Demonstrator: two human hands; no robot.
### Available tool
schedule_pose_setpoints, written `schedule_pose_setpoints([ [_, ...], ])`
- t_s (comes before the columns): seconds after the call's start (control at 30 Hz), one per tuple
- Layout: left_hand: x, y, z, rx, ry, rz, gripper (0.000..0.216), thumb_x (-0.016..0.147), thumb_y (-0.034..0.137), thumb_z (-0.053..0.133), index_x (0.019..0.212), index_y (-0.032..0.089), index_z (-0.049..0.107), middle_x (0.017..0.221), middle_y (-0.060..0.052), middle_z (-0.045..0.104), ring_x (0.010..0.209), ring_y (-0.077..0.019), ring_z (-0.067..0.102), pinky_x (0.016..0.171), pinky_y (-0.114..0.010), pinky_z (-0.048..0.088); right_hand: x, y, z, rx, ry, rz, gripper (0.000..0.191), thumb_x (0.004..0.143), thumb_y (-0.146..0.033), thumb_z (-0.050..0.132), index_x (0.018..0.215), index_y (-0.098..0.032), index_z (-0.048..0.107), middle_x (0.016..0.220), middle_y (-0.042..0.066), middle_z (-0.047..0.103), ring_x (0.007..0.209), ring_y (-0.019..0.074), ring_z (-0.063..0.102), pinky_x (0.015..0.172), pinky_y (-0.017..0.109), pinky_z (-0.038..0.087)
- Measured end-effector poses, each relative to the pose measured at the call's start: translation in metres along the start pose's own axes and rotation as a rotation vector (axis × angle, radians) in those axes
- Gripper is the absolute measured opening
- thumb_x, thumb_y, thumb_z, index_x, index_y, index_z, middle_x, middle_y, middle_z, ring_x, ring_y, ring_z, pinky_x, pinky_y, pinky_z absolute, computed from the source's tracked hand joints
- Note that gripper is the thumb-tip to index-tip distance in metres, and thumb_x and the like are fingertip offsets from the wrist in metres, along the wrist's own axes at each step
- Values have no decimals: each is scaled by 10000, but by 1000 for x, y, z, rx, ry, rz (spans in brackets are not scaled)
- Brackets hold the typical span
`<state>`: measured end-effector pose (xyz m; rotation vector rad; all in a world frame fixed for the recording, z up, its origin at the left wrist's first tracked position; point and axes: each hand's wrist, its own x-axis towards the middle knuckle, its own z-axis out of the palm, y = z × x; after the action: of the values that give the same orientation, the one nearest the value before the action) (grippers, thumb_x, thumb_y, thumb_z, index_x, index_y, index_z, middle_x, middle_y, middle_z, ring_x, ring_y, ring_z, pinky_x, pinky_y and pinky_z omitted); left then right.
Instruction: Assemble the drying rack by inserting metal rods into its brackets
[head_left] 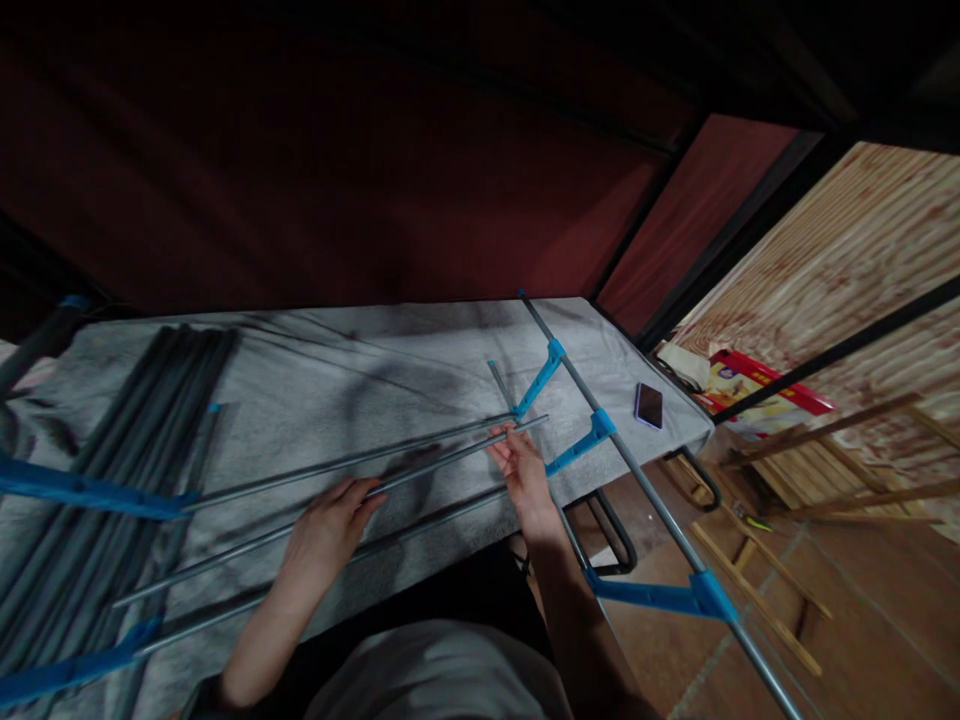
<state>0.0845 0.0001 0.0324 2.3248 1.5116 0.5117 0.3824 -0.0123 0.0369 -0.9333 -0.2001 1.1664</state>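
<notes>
The left hand (pixel 330 530) is gripping a thin rod (pixel 435 465) over the table (pixel 420 345), its fingers clamping and hiding a stretch; the right hand's (pixel 523 468) fingers are pinching it near one end (exact contact is proving hard to make out). Farther off, a red wall (pixel 375 200) is sinking into shadow.

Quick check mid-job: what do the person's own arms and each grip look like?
The left grip and right grip are ungloved. The left forearm and right forearm show no sleeves, cables or clear markings. A light grey top is worn.
</notes>
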Motion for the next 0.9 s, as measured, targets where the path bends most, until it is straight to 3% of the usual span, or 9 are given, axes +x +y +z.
schedule_pose_setpoints([
  [0.27, -7, -10, -4, 38, -26, -114, 287, 980, 403, 433, 1097, 218, 618, 1092, -74, 729, 949, -252, 705, 820, -359, 522, 5, 4, -8, 1, 91, -28, 233, 733, -319, 841, 799, -224, 639, 823, -15, 733, 771, 134, 709, 767, 277, 595],
  [0.43, -9, -14, -9, 65, 17, -49, 310, 986, 418, 416, 1077, 223, 640, 1106, -74, 718, 959, -249, 695, 856, -363, 519, 3, 9, -6, 5, 85, -11, 224, 739, -343, 823, 813, -222, 650, 800, -19, 720, 766, 133, 704, 748, 269, 593],
  [0.67, -11, -17, -10, 101, -13, -22, 401, 1002, 436, 379, 1129, 202, 679, 1137, -97, 719, 951, -277, 701, 869, -408, 531, -4, 9, -4, -24, 34, 22, 211, 667, -219, 816, 819, -215, 670, 835, -2, 742, 811, 147, 716, 771, 270, 594],
  [0.9, -14, -20, -8, 65, -30, 22, 324, 1000, 377, 446, 1187, 236, 669, 1155, -75, 730, 1008, -246, 702, 883, -359, 530, 3, 13, -15, -64, 40, 14, 252, 673, -304, 858, 787, -230, 646, 826, -16, 735, 800, 139, 716, 794, 291, 604],
])
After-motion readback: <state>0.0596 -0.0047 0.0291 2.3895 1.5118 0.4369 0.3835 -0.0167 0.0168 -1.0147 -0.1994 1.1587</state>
